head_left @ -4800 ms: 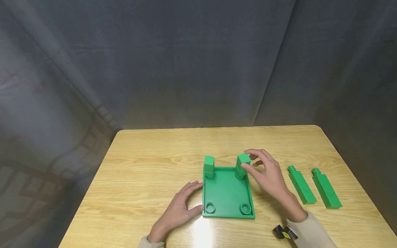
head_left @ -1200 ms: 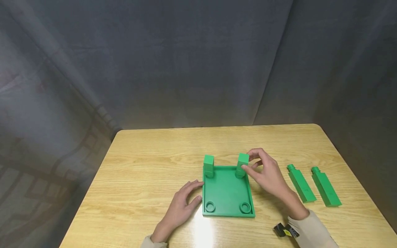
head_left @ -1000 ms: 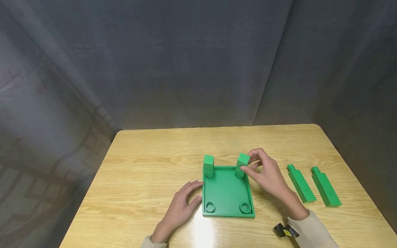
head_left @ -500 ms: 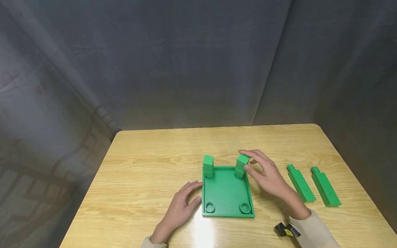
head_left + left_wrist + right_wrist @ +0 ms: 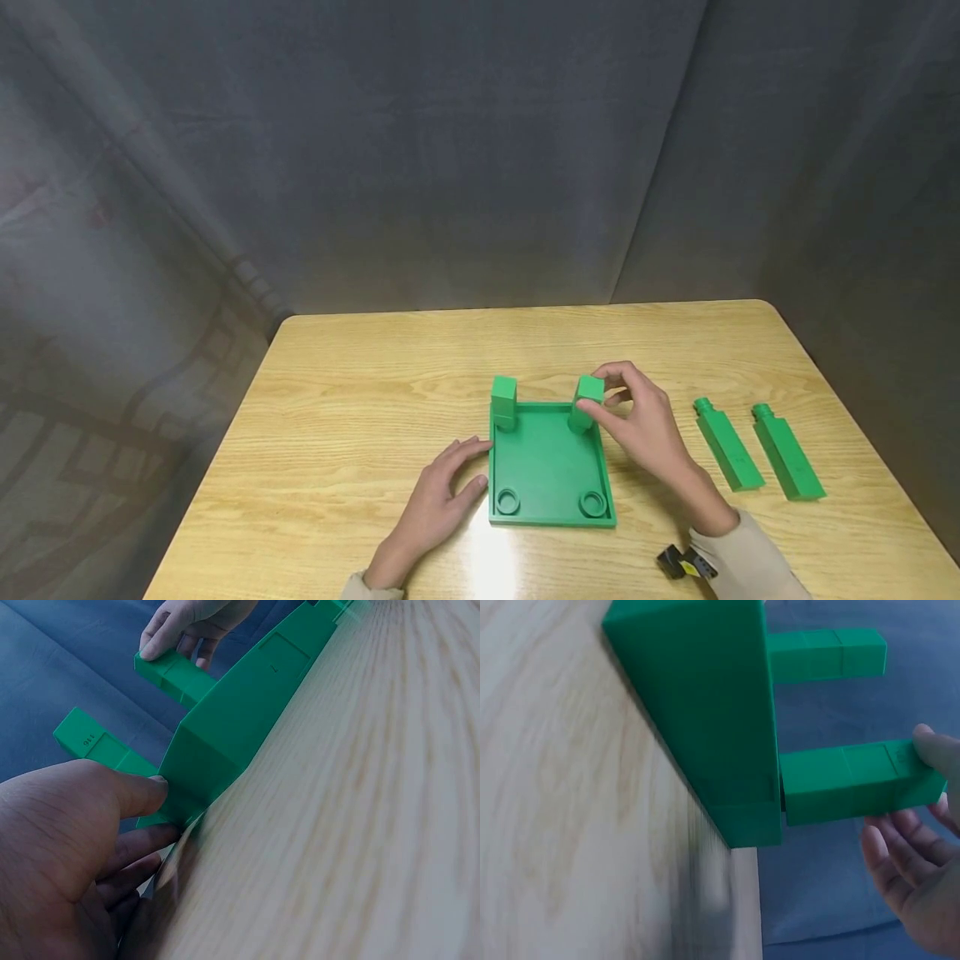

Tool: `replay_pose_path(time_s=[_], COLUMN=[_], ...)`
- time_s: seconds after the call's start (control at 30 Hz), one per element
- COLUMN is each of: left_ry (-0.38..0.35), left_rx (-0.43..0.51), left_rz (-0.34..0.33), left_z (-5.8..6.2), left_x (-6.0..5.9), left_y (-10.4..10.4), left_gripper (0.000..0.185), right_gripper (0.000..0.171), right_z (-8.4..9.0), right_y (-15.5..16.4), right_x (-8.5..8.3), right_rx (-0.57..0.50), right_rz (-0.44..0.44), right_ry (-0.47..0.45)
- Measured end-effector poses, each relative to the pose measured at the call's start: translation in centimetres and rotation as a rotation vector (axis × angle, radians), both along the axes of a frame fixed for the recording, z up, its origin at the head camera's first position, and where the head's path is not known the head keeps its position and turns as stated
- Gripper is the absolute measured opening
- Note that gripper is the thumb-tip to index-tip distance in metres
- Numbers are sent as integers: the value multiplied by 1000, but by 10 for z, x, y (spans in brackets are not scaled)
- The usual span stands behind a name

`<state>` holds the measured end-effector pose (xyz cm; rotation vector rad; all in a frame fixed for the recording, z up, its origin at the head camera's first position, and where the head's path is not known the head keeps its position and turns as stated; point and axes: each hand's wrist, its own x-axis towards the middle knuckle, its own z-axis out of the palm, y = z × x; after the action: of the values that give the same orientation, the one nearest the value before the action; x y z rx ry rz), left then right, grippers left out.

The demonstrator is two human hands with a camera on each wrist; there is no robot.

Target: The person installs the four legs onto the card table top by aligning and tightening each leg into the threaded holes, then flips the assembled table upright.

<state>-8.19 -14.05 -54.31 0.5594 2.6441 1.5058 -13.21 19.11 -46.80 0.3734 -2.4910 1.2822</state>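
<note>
Two green posts stand upright in the far corners of a square green tray (image 5: 547, 467) that lies flat on the wooden surface (image 5: 360, 392). The right hand (image 5: 637, 417) pinches the top of the far-right post (image 5: 587, 400) between thumb and curled fingers, and the right wrist view shows the fingertips (image 5: 934, 757) bearing on the post's end face with the palm held off it. The far-left post (image 5: 504, 402) stands free, untouched. The left hand (image 5: 442, 496) lies flat on the surface with its fingers relaxed and straight, their tips against the tray's left wall (the left wrist view shows the thumb (image 5: 139, 796) pressed to the tray's corner). Two round sockets, the near-left socket (image 5: 508, 501) and the near-right socket (image 5: 592, 502), sit unfilled along the tray's near edge. Two more posts lie flat on the surface well to the right of the tray, side by side but apart: the inner spare post (image 5: 726, 446) and the outer spare post (image 5: 786, 454), each with a round peg at its far end.

The posts look like rigid moulded plastic, light and smooth, so they would likely slip in a loose hold. Their flat square sides seem the best place to pinch, near the top, leaving the peg end clear.
</note>
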Motion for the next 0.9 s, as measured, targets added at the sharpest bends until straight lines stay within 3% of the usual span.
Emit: replay_pose_path(time_s=[0.2,0.33,0.43,0.63,0.9], left_ry=[1,3,1,-2,2], left_rx=[4,2,2,4,3], left_rz=[2,1,2,2,0], left_z=[-1,-1,0,0,0], left_x=[0,0,0,0,-1], left_y=[0,0,0,0,1], left_gripper=[50,50,50,49,49], right_gripper=[66,55,47,45,35], right_z=[3,6,7,6,1], right_y=[4,12,17,18,5], right_x=[-1,-2,-4,-5,-1], right_rx=[27,11,16,33,-25], right_rz=[100,229,268,215,34], right_ry=[47,75,54,32,-13])
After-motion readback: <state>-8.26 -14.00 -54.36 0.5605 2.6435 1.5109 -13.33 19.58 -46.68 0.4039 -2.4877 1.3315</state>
